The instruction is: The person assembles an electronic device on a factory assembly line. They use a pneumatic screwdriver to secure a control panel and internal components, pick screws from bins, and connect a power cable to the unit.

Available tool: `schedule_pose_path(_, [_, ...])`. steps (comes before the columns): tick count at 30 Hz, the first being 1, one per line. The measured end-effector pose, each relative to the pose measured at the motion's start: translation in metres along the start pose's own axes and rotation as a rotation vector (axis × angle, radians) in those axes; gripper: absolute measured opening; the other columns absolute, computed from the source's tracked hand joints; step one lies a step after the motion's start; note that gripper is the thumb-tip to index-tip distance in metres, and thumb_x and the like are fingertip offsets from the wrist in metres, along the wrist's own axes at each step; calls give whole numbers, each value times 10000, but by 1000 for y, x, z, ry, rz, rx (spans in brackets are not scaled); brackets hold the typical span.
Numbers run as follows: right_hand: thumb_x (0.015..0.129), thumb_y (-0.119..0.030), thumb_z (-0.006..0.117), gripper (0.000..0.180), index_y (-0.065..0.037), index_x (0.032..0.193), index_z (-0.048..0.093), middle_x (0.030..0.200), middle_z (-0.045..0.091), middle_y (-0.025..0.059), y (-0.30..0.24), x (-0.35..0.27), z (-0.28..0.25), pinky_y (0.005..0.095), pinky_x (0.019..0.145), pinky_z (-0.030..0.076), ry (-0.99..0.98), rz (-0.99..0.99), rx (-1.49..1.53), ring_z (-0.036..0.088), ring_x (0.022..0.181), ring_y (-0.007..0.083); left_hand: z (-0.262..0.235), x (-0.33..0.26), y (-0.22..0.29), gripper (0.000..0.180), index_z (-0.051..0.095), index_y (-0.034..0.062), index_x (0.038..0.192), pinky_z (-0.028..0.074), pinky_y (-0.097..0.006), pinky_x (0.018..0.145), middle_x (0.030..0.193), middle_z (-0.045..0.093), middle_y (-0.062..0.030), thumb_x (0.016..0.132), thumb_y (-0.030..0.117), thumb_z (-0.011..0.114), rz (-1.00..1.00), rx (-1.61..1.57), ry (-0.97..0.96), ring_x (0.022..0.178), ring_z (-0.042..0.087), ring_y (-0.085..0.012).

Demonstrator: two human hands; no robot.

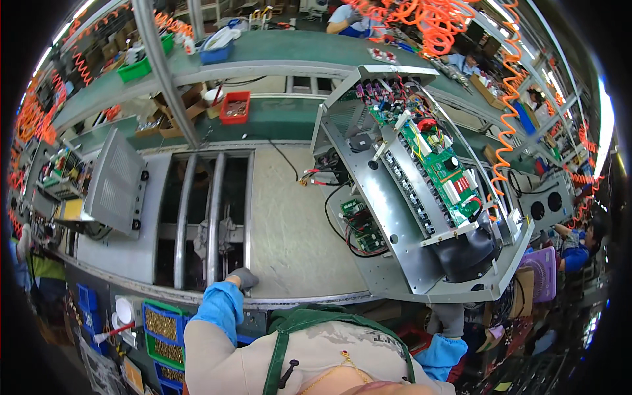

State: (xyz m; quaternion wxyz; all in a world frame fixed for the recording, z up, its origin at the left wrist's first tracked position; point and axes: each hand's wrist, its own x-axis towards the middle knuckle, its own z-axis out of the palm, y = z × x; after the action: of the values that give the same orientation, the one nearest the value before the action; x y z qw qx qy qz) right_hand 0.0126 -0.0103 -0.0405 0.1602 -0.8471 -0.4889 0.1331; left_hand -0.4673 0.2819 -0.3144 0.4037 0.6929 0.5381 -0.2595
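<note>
The metal tabletop (289, 224) runs across in front of you. On its right part, leaning away from the bare plate, sits the open gray chassis (411, 240), its near edge reaching the tabletop's front edge and its insides exposed toward you. A second gray unit (115, 181) with a slotted panel stands at the far left, well apart from it. Between the two lie metal crossbars (214, 220) over a dark gap. Inside the open chassis, a long green circuit board (440, 172) is mounted beside a row of dark components, and a black curved housing (464, 253) sits at the near end. Orange coiled hoses (431, 26) hang above. Blue sleeves (220, 309) cover your forearms.

By your left forearm, a blue bin (164, 324) holds brass-coloured small parts. Your left hand (246, 278), in a gray glove, rests at the tabletop's front edge, near the crossbars; whether its grip is closed on that edge, you cannot tell from here. Your right hand (447, 320), also gloved, is just below the chassis's near edge; its fingertips are hidden, so its grip cannot be told. Small green boards (370, 243) sit at the chassis's left side, beside a black cable (330, 220).
</note>
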Motion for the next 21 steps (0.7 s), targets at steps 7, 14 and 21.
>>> schedule_pose_path(7, [655, -30, 734, 534, 0, 1159, 561, 1054, 628, 85, -51, -8, 40, 333, 815, 494, 276, 173, 713, 617, 925, 207, -202, 66, 131, 636, 508, 9, 1314, 395, -427, 1032, 1315, 530, -228, 849, 435, 594, 550, -220, 717, 1222, 501, -376])
schedule_pose_path(14, [736, -33, 708, 637, 43, 1315, 454, 1244, 536, 150, -66, 9, 79, 349, 973, 414, 671, 361, 633, 541, 1108, 240, -387, 39, 319, 553, 582, 49, 1230, 472, -419, 921, 1144, 630, -209, 736, 289, 644, 866, -316, 877, 1073, 603, -351])
schedule_pose_path(21, [711, -22, 684, 634, 58, 1298, 460, 1240, 533, 146, -55, 18, 86, 352, 982, 403, 763, 426, 701, 537, 1108, 258, -382, 20, 334, 275, 653, 81, 971, 502, -456, 815, 955, 677, -176, 742, 224, 601, 693, -44, 1000, 918, 644, -371])
